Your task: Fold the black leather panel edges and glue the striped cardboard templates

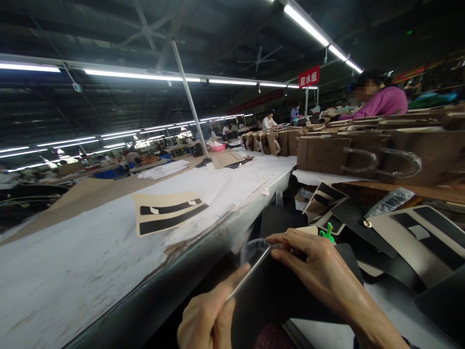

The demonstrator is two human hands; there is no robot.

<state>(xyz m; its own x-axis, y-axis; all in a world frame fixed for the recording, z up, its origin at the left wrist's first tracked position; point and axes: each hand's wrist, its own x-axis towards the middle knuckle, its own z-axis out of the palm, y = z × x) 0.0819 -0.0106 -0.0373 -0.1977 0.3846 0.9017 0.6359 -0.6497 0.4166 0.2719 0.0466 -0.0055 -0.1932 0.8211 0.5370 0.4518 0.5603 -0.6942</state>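
Black panel (261,291) pinched by L hand (207,312) & R hand (319,264), grips closed, edge free btwn, tbl (109,271) alongside.

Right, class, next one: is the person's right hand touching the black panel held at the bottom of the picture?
Touching. The head view shows it: the right hand pinches the black panel at its far upper corner, between thumb and finger.

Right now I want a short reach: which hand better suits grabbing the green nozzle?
Probably the right hand, nearer the green nozzle than the left hand; both hold the black panel.
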